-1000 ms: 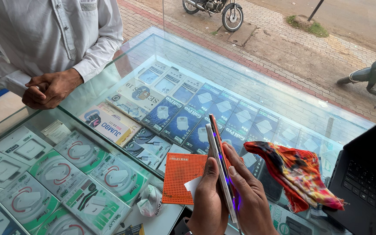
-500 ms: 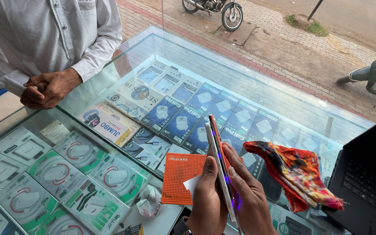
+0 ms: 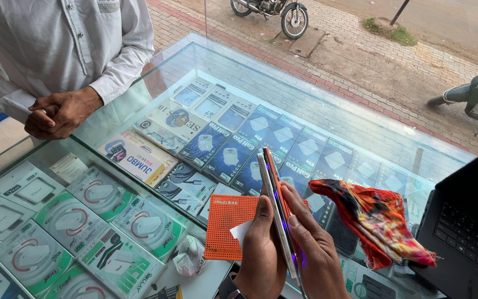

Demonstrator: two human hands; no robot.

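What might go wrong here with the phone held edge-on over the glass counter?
The phone is pinched edge-up between the left hand and right hand, so a slip could drop it onto the glass counter. The colourful cloth lies close by the right hand and might snag. The orange mat covers only a small patch, so it may not cushion a fall.

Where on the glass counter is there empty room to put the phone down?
The widest bare glass runs from the other person's clasped hands along the far edge. It is crowded near the orange mat, the colourful cloth and the laptop, beside the phone in both hands.
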